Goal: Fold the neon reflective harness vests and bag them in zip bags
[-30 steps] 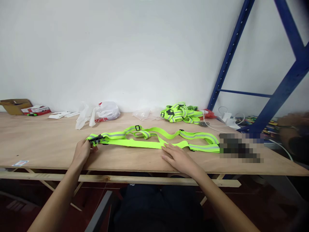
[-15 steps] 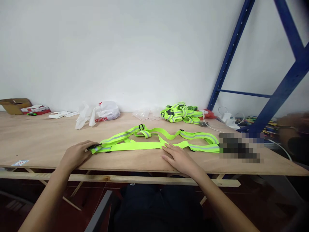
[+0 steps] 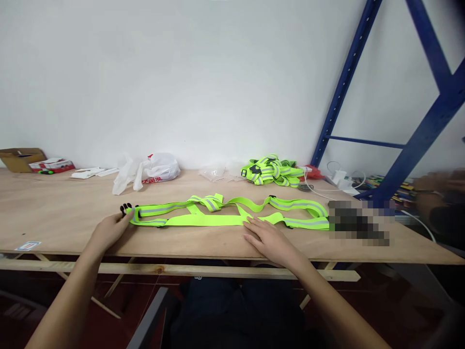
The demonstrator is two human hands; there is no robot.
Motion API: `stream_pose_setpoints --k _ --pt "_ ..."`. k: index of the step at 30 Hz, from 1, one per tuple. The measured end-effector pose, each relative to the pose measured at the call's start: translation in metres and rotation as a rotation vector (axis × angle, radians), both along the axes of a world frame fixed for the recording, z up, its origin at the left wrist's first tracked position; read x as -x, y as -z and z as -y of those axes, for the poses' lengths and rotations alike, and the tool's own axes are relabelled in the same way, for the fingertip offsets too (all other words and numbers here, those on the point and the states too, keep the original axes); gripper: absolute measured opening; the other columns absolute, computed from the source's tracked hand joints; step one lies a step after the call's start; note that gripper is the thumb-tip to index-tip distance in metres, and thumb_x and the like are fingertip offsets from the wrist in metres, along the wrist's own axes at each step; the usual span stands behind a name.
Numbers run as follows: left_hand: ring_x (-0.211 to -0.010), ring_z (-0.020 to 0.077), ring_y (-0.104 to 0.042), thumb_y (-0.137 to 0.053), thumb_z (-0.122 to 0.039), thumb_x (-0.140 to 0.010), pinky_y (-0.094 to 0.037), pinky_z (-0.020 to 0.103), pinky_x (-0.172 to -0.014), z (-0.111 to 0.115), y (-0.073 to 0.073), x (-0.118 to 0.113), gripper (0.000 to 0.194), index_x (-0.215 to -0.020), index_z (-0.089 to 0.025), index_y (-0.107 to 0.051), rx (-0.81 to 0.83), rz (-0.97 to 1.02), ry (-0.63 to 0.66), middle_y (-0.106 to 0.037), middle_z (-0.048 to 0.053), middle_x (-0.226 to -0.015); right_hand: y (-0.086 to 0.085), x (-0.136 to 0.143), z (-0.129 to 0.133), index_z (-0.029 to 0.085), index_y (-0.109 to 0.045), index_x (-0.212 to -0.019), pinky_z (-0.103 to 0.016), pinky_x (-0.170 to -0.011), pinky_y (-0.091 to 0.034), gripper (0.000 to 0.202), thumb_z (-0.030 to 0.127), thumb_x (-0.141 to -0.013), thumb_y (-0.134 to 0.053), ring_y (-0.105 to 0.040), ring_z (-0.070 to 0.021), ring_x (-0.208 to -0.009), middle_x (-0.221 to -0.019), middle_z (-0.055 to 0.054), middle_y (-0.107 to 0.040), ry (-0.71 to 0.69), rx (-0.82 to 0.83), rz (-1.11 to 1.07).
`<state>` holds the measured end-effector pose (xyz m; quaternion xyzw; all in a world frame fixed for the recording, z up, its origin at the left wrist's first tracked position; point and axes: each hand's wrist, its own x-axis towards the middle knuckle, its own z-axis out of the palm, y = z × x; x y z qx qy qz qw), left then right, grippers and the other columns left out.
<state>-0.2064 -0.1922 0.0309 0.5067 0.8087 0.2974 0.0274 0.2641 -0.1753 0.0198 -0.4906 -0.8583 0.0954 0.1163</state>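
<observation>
- Lime-green strap harness [image 3: 207, 220], head view: stretched lengthwise along the wooden desk [image 3: 189, 242], near its front edge
- Left hand [image 3: 111, 231]: fingers touching the harness's left end, beside a black buckle [image 3: 125, 208]; cannot tell whether they close on it
- Right hand [image 3: 269, 237]: fingers extended, resting flat on the front band, gripping nothing
- Towards the wall: a heap of similar straps [image 3: 272, 169], a white plastic bag [image 3: 162, 167]

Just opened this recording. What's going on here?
A person is handling a neon-yellow reflective strap laid lengthwise across a wooden table. The left-hand grip is at its left end, beside black buckle parts; the right-hand grip rests flattened on the strap's near band. Behind, a heap of similar straps and a white plastic bag lie near the wall.
</observation>
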Motion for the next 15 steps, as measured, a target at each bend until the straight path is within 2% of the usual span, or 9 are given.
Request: stream_pose_setpoints --k 3,4,9,12,15 --pt "-0.09 0.0306 -0.069 -0.058 -0.056 -0.073 -0.051 0.032 -0.073 0.001 0.0 -0.004 0.054 -0.11 -0.017 -0.063 -0.103 0.022 0.045 -0.073 0.012 -0.097 -0.001 0.001 0.001 0.018 -0.056 -0.143 -0.05 -0.12 -0.028 0.052 0.044 -0.101 -0.041 -0.036 -0.03 -0.146 -0.155 -0.011 -0.042 -0.013 -0.012 0.007" --pt "-0.093 0.0297 -0.068 -0.059 -0.056 -0.072 -0.05 0.031 -0.074 0.001 0.0 -0.007 0.057 -0.115 -0.018 -0.063 -0.136 0.024 0.052 -0.073 0.01 -0.097 -0.001 0.001 0.001 0.018 -0.055 -0.143 -0.05 -0.12 -0.028 0.052 0.044 -0.101 -0.04 -0.037 -0.0298 -0.146 -0.155 -0.011 -0.042 -0.017 -0.016 0.013" --pt "-0.082 0.0276 -0.068 -0.059 -0.059 -0.073 -0.048 0.029 -0.067 0.0 -0.004 -0.015 0.047 -0.096 -0.02 -0.071 -0.195 0.126 -0.039 -0.072 0.005 -0.077 0.001 0.001 0.001 0.018 -0.057 -0.142 -0.049 -0.119 -0.029 0.05 0.043 -0.101 -0.042 -0.038 -0.0295 -0.145 -0.154 -0.01 -0.045 -0.013 -0.033 0.005" --pt "-0.073 0.022 -0.067 -0.067 -0.054 -0.068 -0.048 0.025 -0.061 -0.004 -0.006 -0.011 0.045 -0.097 -0.019 -0.067 -0.276 0.351 -0.056 -0.069 0.002 -0.073 0.003 0.0 0.0 0.02 -0.057 -0.141 -0.05 -0.119 -0.03 0.049 0.043 -0.1 -0.043 -0.038 -0.0295 -0.145 -0.153 -0.009 -0.046 -0.014 -0.044 -0.013" --pt "-0.062 0.0154 -0.063 -0.075 -0.053 -0.062 -0.049 0.021 -0.056 -0.004 -0.007 -0.004 0.052 -0.1 -0.02 -0.064 -0.308 0.601 -0.047 -0.066 -0.002 -0.068 0.005 0.0 -0.001 0.019 -0.057 -0.141 -0.05 -0.119 -0.031 0.05 0.044 -0.1 -0.042 -0.039 -0.0295 -0.145 -0.154 -0.01 -0.045 -0.012 -0.046 -0.007"
